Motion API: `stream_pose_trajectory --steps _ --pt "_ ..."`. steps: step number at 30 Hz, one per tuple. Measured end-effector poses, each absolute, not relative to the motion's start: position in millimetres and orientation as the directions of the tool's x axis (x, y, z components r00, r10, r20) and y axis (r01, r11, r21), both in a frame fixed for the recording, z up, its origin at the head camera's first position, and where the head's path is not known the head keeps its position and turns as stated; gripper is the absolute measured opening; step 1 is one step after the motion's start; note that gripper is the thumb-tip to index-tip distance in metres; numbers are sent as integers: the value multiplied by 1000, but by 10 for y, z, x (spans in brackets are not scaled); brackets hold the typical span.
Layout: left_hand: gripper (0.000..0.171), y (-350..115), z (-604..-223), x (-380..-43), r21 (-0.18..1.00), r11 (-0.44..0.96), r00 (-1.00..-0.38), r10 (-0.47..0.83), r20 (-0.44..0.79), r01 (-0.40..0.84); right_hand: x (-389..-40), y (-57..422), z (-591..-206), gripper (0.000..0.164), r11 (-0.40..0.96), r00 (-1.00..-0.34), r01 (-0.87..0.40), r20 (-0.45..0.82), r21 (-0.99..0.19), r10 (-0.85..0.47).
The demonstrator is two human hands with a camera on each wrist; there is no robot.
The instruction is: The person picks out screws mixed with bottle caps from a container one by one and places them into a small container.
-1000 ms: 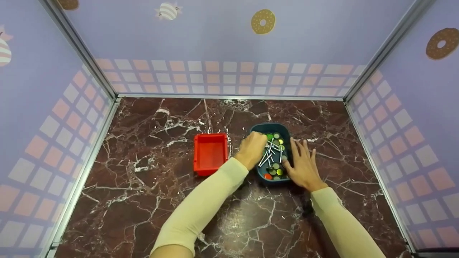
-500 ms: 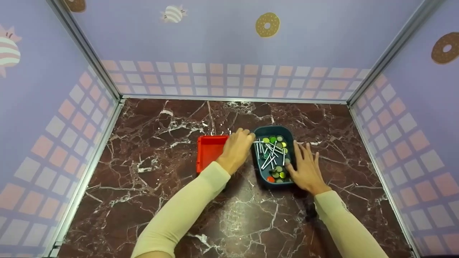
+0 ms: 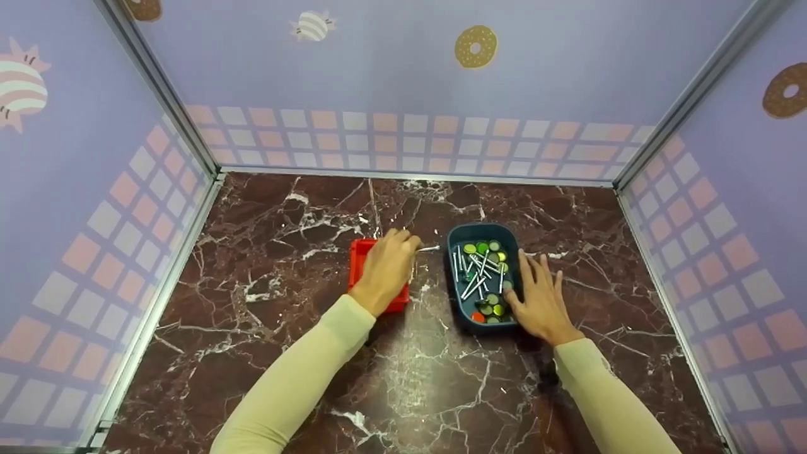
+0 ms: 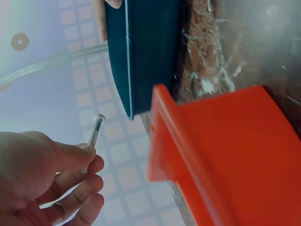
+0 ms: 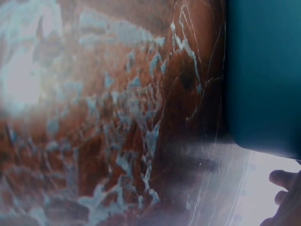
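Observation:
My left hand (image 3: 386, 268) is over the red bin (image 3: 396, 304) and covers much of it in the head view. Between thumb and index finger it pinches a silvery screw (image 4: 93, 137), whose round head points away from the fingers; its shaft (image 3: 430, 248) sticks out toward the dark teal tub. My right hand (image 3: 539, 302) rests along the right wall of that tub (image 3: 461, 308), fingers straight and thumb at the rim. Inside the tub lie several loose metal screws (image 3: 477, 277) in a heap. In the right wrist view, only fingertips (image 5: 282, 179) show beside the tub.
Round green and yellowish caps (image 3: 482, 248) and one orange cap (image 3: 478, 317) lie in the tub around the screws. The bin and tub stand side by side on a dark marbled tabletop (image 3: 284, 353). Patterned panels (image 3: 403, 75) enclose the back and sides.
My left hand has come out of the tub with a screw and moved left over the red bin. The right hand keeps its place at the tub. The head view has shifted slightly.

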State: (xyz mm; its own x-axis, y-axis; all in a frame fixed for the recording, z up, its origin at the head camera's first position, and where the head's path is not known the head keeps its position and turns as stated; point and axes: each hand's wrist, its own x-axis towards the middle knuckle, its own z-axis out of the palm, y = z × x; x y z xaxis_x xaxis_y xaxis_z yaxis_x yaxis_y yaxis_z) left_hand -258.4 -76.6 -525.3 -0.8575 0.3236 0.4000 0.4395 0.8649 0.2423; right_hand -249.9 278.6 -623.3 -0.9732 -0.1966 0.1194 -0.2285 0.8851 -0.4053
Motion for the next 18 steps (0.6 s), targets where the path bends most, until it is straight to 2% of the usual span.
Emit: stream_pose_trajectory --steps 10,13,18 --pt "13 -1138 -5396 -2489 495 828 -945 119 304 263 -2487 2796 -6262 87 884 -973 -231 114 -406 -202" --pt "11 -1216 -5437 -2469 509 830 -951 78 299 228 -2484 2793 -6255 87 882 -973 -231 117 -411 -200" --pt "7 -1280 -5491 -2440 456 864 -943 61 326 214 -2486 2782 -6230 87 879 -970 -240 140 -412 -199"
